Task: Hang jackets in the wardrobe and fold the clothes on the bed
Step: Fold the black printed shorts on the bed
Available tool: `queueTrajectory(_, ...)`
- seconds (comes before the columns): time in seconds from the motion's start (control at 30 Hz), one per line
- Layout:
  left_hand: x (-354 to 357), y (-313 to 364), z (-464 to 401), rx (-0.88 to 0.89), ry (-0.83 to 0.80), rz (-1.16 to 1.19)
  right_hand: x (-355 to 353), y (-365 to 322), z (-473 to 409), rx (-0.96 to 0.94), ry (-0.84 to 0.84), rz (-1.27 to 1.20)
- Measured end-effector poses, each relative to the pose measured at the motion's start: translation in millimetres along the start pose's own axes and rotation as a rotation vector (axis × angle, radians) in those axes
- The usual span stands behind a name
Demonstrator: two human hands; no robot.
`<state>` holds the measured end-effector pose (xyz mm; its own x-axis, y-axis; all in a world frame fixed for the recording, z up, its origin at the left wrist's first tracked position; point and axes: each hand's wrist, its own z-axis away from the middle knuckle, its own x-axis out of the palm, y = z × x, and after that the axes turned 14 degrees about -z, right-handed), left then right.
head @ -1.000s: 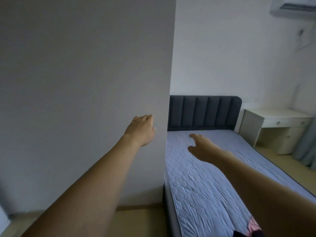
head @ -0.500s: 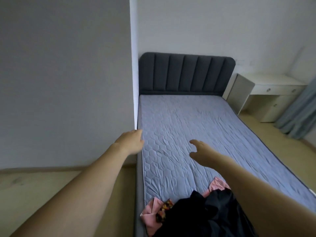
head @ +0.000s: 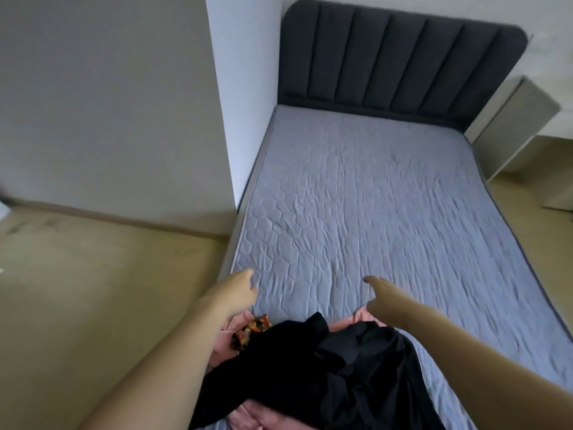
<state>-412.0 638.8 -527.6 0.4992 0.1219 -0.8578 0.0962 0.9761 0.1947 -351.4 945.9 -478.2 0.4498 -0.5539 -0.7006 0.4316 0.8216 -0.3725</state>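
A heap of clothes lies at the near end of the bed (head: 372,197): a crumpled black garment (head: 341,373) on top of pink cloth (head: 248,417), with a patterned orange and black piece (head: 251,328) at its left edge. My left hand (head: 238,290) hovers over the bed's left edge, just beyond the heap, fingers loose and holding nothing. Over the mattress, past the black garment, my right hand (head: 384,297) reaches forward with one finger extended and nothing in it.
A dark padded headboard (head: 403,57) stands at the far end. A white wall corner (head: 242,103) juts in at the bed's left side. A pale bedside unit (head: 511,125) stands at the right. Wooden floor (head: 93,290) lies to the left.
My view has tilted down from the wall to the bed, bringing the heap of clothes into sight. Both hands have come down towards the near end of the mattress.
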Motion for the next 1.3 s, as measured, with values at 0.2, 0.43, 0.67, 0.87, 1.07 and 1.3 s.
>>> queueTrajectory(0.2, 186.4, 20.6, -70.5, 0.052, -0.175, -0.055, 122.6, 84.5, -106.9, -0.111, -0.25, 0.149)
queueTrajectory(0.43, 363.1, -27.7, -117.9, -0.16, -0.329, -0.061, 268.0, 111.5, -196.3, -0.252, -0.151, 0.354)
queueTrajectory(0.67, 378.0, -21.7, -118.1, -0.078, 0.0, 0.052, 284.5, 125.0, -199.7, -0.283, -0.044, 0.224)
queueTrajectory(0.87, 292.1, 8.4, -70.6, -0.207, 0.122, 0.616, 196.9, 109.8, -166.0, -0.228, 0.056, -0.084)
queueTrajectory(1.07, 123.1, 67.2, -18.2, -0.156, 0.324, 0.744, 55.3, 71.8, -61.8, -0.233, 0.151, -0.33)
queueTrajectory(1.3, -45.8, 174.4, 78.3, -0.032, 0.311, 0.736, -107.8, 84.8, 67.7, -0.456, 0.194, -0.563)
